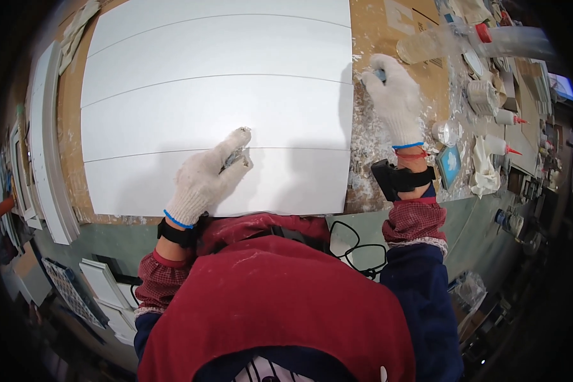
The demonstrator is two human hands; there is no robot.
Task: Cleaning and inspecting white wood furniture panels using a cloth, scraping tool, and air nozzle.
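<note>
A large white panel (216, 114) with thin grooves across it lies in front of me. My left hand (200, 178), in a white knit glove with a blue cuff, rests at its near edge area, thumb and forefinger spread apart. Greyish stains mark its fingertips, and its other fingers are partly hidden. Beyond the panel's right edge, my right hand (393, 99), gloved the same way, is curled closed over the worktable (366, 172). A bit of something blue-grey (379, 75) shows between its thumb and fingers; its kind is hidden.
At the right stand a clear plastic bottle (420, 48), glue bottles with red tips (503, 145), a blue square item (449, 167) and a crumpled white glove (486, 169). Long white boards (48, 140) lie along the left. A black cable (356, 248) hangs below the table's near edge.
</note>
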